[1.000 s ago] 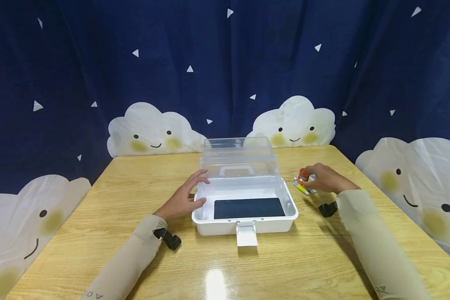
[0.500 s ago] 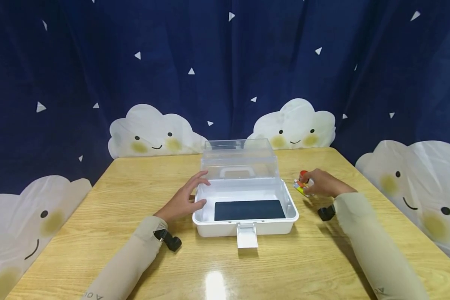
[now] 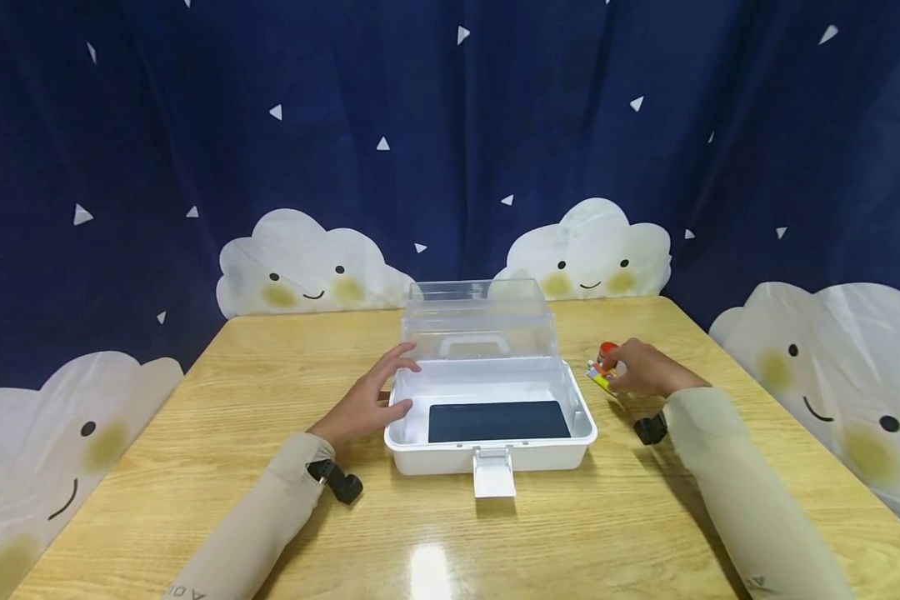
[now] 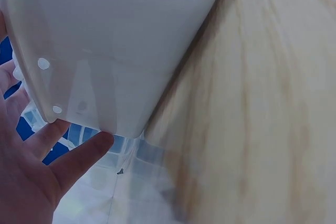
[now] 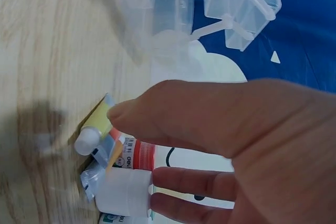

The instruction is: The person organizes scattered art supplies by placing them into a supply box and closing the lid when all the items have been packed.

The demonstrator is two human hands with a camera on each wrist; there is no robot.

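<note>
A white storage box [image 3: 487,454] with its clear lid raised stands on the table, a dark rectangular panel [image 3: 498,422] on its floor. My left hand [image 3: 365,402] holds the box's left end, its thumb and some fingers over the rim. In the left wrist view, two fingers [image 4: 79,161] touch the outer wall. To the box's right, my right hand [image 3: 645,369] grips at a small cluster of paint tubes [image 3: 602,377]. The right wrist view shows the thumb against a yellow tube [image 5: 97,121] and two fingertips against a white cap or jar [image 5: 123,192]; the index finger is hidden.
A red-lidded jar [image 3: 607,348] stands just behind the tubes. The box's latch flap [image 3: 493,473] hangs open at the front, and its clear lid [image 3: 480,321] leans back. Behind the wooden table [image 3: 315,533] hangs a dark blue curtain with clouds.
My right hand has shifted slightly left and down over the tubes, covering the pale item that showed beneath it. The left hand and the box look unchanged.
</note>
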